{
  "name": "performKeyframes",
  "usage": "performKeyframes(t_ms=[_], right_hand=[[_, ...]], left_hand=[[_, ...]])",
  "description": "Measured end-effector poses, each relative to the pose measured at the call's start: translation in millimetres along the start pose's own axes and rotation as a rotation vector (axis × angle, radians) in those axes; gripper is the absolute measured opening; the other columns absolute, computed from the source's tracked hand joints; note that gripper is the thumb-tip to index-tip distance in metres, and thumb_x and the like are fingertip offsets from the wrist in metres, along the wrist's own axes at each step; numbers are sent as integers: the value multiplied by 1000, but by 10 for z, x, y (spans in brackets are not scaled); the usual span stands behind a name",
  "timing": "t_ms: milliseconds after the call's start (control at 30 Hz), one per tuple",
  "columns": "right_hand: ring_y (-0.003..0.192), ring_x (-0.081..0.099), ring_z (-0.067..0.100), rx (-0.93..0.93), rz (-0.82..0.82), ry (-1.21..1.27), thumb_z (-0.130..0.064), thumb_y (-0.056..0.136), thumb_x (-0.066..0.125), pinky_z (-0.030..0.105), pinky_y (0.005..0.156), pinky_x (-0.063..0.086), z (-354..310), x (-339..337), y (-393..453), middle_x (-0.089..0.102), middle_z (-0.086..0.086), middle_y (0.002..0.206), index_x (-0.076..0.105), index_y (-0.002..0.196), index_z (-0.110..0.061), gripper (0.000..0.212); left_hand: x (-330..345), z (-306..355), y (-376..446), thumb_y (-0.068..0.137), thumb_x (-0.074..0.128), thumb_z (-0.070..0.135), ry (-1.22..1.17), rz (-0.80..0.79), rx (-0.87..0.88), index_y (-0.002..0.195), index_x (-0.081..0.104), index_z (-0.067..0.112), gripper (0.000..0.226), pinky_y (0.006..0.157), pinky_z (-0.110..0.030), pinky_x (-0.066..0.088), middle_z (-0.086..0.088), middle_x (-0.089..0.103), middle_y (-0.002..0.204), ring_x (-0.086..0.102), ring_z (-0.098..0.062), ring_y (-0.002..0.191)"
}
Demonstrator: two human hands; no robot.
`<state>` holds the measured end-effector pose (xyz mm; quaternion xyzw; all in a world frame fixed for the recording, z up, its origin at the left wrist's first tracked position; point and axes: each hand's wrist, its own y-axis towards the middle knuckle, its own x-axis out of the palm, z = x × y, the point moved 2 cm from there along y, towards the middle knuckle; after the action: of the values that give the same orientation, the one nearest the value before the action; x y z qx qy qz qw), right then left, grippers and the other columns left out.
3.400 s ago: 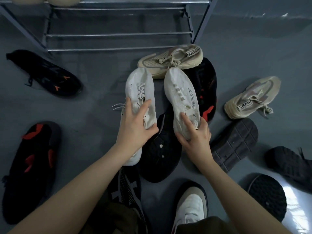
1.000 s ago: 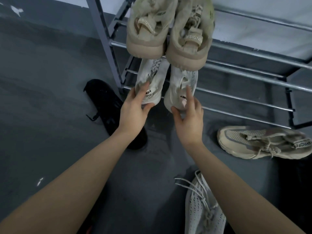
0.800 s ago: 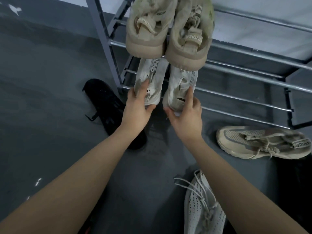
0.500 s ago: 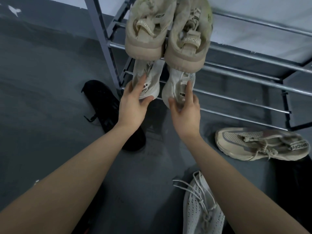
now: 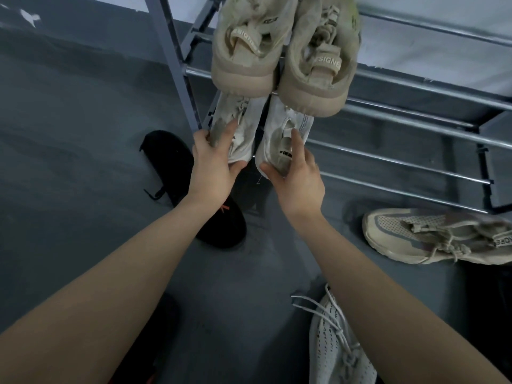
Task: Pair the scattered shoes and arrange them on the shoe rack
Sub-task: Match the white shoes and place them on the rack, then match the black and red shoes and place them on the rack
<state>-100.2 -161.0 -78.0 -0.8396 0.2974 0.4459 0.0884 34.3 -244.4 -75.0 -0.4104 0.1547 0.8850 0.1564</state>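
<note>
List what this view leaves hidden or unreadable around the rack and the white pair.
- White shoes: toes hidden behind the beige pair, head view.
- Beige sneaker: heel cut off by the right edge.
- Knit shoe: partly under the right forearm.
- Rack: top cropped.

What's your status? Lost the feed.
Left hand and right hand each grip a white shoe heel. Pair on lower rack rungs, under beige pair. Nothing in the way.

A dark grey floor (image 5: 69, 189) fills most of the view, worn in lighter streaks. At its far edge runs a pale wall (image 5: 443, 15), and white scuff marks (image 5: 29, 18) lie near that edge.
</note>
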Motion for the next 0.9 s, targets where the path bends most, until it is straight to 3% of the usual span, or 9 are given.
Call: performKeyframes(t_ms=[133, 267, 333, 433, 600, 733, 900], right_hand=[[111, 55, 31, -26, -17, -121, -51, 86, 57, 45, 89, 42, -22, 16, -18, 51, 12, 132, 21, 148, -25, 76], [122, 47, 37, -36, -118, -66, -47, 90, 52, 52, 94, 43, -2, -3, -94, 35, 15, 147, 8, 149, -33, 74], [122, 45, 39, -51, -118, -39, -43, 90, 53, 53, 94, 43, -20, -67, -162, 34, 16, 147, 11, 149, -33, 72], [120, 45, 40, -71, -75, -83, -37, 91, 54, 50, 95, 41, -87, -202, -372, 36, 19, 144, 29, 145, -23, 61], [95, 58, 41, -217, -81, -89, -29, 88, 50, 47, 78, 48, -179, -406, -978, 58, 17, 118, 54, 123, -6, 43], [98, 60, 36, -250, -164, 23, -34, 89, 46, 47, 78, 51, -263, -483, -1326, 60, 13, 116, 55, 124, -8, 44], [101, 58, 31, -358, -362, 77, -43, 88, 38, 44, 83, 50, -472, -466, -1684, 59, 7, 118, 53, 128, -13, 52]], left_hand=[[-69, 15, -7, 82, 68, 19, 3, -42, 10, 139, 35, 27, 65, 91, -43, 48, -16, 34, 131, 46, -31, 116], [-182, 38, -103, 90, 56, 25, 154, -102, 20, 142, 31, 31, 58, 80, -46, 51, -13, 34, 142, 43, -32, 122], [-271, 58, -182, 90, 55, 28, 239, -87, 47, 142, 35, 27, 56, 80, -47, 49, -13, 36, 143, 42, -36, 122], [-418, 147, -353, 88, 56, 28, 292, -30, 159, 135, 47, 17, 49, 83, -47, 48, -15, 49, 133, 49, -39, 115], [-790, 256, -857, 86, 46, 30, 205, 9, 159, 125, 57, 10, 45, 95, -46, 40, -12, 60, 122, 51, -32, 117], [-1061, 206, -1356, 85, 42, 35, 189, -7, 115, 119, 61, 12, 46, 96, -44, 36, -9, 62, 119, 54, -29, 115], [-1289, 61, -1957, 84, 38, 44, 182, -88, -76, 124, 57, 18, 51, 97, -36, 28, -2, 58, 124, 50, -25, 117]])
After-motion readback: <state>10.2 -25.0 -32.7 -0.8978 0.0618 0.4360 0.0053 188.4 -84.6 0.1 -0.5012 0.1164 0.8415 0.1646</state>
